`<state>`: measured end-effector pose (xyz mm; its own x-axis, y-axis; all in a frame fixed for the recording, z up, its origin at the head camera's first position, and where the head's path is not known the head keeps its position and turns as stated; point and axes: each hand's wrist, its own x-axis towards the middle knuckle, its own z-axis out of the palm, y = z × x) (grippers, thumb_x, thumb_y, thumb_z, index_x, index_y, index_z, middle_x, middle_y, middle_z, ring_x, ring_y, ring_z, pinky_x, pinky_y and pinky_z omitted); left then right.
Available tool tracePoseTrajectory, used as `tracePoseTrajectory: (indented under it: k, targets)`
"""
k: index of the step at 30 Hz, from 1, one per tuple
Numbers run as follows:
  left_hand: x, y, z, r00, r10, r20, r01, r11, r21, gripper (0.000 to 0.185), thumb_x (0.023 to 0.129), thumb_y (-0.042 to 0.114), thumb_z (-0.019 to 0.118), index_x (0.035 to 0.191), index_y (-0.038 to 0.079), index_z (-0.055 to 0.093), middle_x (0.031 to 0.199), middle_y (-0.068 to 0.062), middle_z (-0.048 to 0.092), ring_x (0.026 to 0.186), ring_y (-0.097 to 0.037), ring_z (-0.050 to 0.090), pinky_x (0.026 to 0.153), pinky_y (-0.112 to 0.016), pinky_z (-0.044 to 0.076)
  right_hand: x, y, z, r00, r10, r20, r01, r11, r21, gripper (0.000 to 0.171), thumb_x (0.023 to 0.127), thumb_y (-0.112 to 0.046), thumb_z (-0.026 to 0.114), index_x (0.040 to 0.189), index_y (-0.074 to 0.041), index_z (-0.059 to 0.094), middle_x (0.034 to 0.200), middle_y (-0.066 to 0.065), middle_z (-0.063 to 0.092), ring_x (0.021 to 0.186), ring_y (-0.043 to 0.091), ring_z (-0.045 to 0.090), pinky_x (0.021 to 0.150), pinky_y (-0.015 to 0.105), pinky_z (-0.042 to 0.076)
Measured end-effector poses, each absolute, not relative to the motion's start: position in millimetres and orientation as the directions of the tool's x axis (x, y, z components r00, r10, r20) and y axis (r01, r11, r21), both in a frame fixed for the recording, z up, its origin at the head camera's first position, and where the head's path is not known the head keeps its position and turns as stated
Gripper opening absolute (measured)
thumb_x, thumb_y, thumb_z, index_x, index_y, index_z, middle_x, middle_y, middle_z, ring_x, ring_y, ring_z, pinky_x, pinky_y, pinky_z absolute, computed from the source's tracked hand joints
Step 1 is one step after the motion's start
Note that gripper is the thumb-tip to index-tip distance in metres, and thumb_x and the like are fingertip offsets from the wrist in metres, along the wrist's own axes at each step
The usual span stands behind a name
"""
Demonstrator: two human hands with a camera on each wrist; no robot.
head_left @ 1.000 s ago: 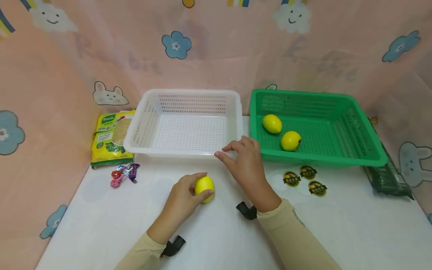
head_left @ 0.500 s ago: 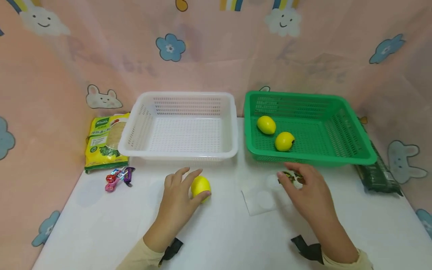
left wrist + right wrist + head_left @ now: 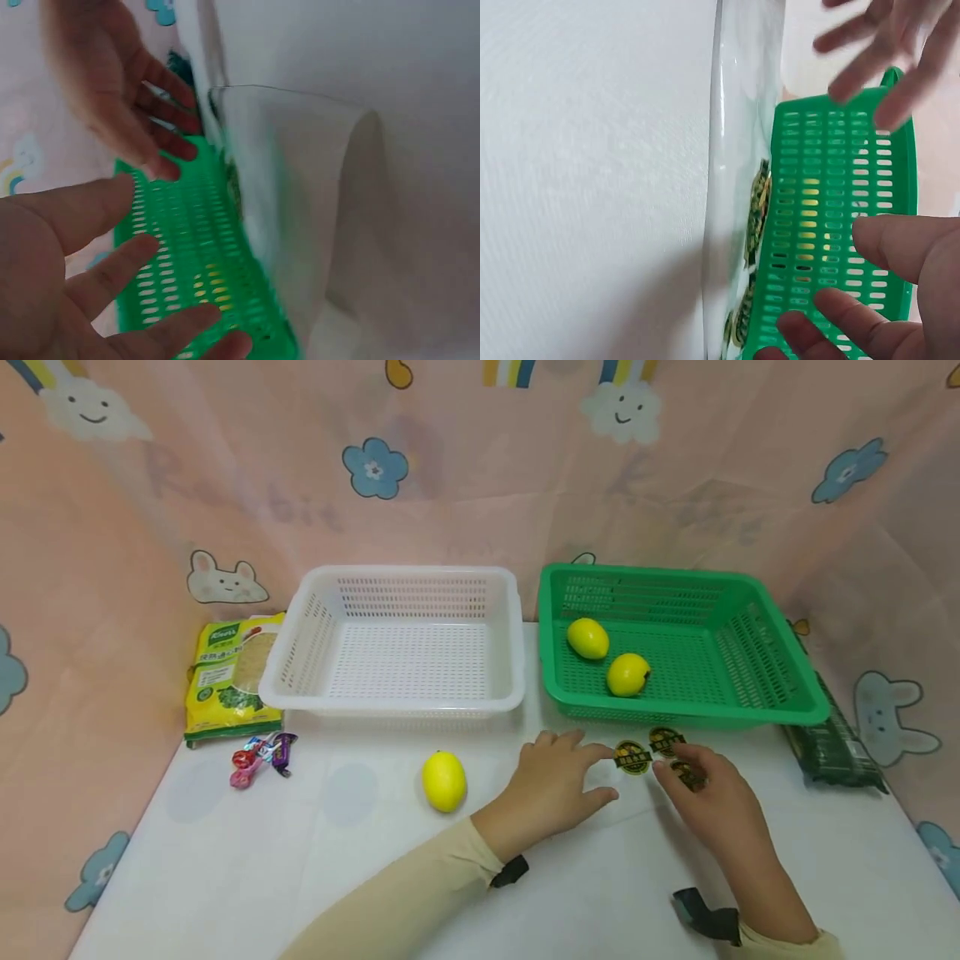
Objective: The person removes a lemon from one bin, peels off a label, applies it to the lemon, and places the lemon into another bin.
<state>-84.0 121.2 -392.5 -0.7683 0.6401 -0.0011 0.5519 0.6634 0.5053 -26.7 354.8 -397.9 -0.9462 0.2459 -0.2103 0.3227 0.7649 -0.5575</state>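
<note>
over at the far left of the white table [image 3: 225, 877] lie one yellow packet [image 3: 234, 677] and a small bunch of candy wrappers [image 3: 261, 755]. next comes the empty white basket [image 3: 300, 643], and in front of it one lemon [image 3: 444, 781] sits alone on the table, just left of the left hand [image 3: 555, 789] and not touched by it. that hand lies flat with fingers spread, its fingertips on a clear sticker sheet [image 3: 600, 777]. three round dark stickers [image 3: 632, 757] sit on the sheet between the two hands, in front of the green basket [image 3: 772, 710]. the right hand [image 3: 723, 810] has relaxed fingers on the nearest sticker; whether it pinches it i cannot tell. two more lemons [image 3: 587, 637] rest inside the green basket, and a dark green packet [image 3: 832, 747] lies to its right.

only the wrist views show the clear sheet [image 3: 300, 225] curling up off the table, the stickers [image 3: 757, 217] edge-on against the basket wall [image 3: 840, 225].
</note>
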Motion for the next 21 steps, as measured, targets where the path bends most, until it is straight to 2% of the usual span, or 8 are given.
tracePoseTrajectory:
  k: [4,9,13,17,21]
  targets:
    - [-93.0,147.2,-405.3,-0.77,0.637,-0.035,0.552,0.692,0.465,0.048,0.104,0.042,0.069,0.15,0.03,0.061,0.151,-0.004,0.056,0.126,-0.025,0.049,0.093,-0.038,0.044,-28.0,351.1,-402.0,-0.951,0.236,-0.199,0.309,0.76,-0.572,0.071,0.107,-0.049,0.059,0.152,0.005,0.049,0.14,0.034,0.056,0.12,0.049,0.057,0.091,0.065,0.049]
    - [-97.6,160.2,-417.9,-0.784,0.617,-0.065,0.525,0.717,0.458,0.063,0.098,0.035,0.078,0.156,0.029,0.053,0.15,-0.006,0.054,0.124,-0.024,0.045,0.092,-0.034,0.044,-29.7,348.6,-404.0,-0.95,0.236,-0.204,0.311,0.757,-0.575,0.07,0.107,-0.048,0.059,0.151,0.006,0.05,0.138,0.034,0.057,0.12,0.049,0.057,0.09,0.063,0.05]
    - [-101.7,161.5,-425.3,-0.778,0.625,-0.058,0.489,0.662,0.568,0.066,0.095,0.016,0.081,0.155,0.026,0.055,0.143,-0.006,0.056,0.123,-0.021,0.047,0.098,-0.027,0.045,-31.0,349.1,-405.0,-0.952,0.233,-0.2,0.306,0.762,-0.571,0.07,0.108,-0.047,0.059,0.151,0.007,0.051,0.137,0.035,0.057,0.121,0.05,0.056,0.092,0.065,0.049]
    - [-106.7,156.2,-431.0,-0.778,0.624,-0.073,0.363,0.541,0.759,0.067,0.092,-0.003,0.074,0.15,0.024,0.059,0.145,-0.001,0.059,0.133,-0.016,0.052,0.107,-0.026,0.044,-32.2,348.8,-404.6,-0.957,0.221,-0.188,0.29,0.768,-0.571,0.069,0.108,-0.047,0.059,0.151,0.006,0.051,0.139,0.035,0.056,0.122,0.05,0.055,0.093,0.066,0.048]
    - [-106.5,142.6,-429.9,-0.787,0.605,-0.118,0.181,0.409,0.894,0.07,0.088,-0.012,0.066,0.146,0.027,0.063,0.149,0.009,0.059,0.131,-0.008,0.052,0.101,-0.026,0.046,-31.5,345.5,-402.4,-0.967,0.188,-0.17,0.253,0.767,-0.59,0.07,0.107,-0.045,0.062,0.153,0.006,0.049,0.144,0.034,0.052,0.124,0.049,0.054,0.096,0.067,0.048]
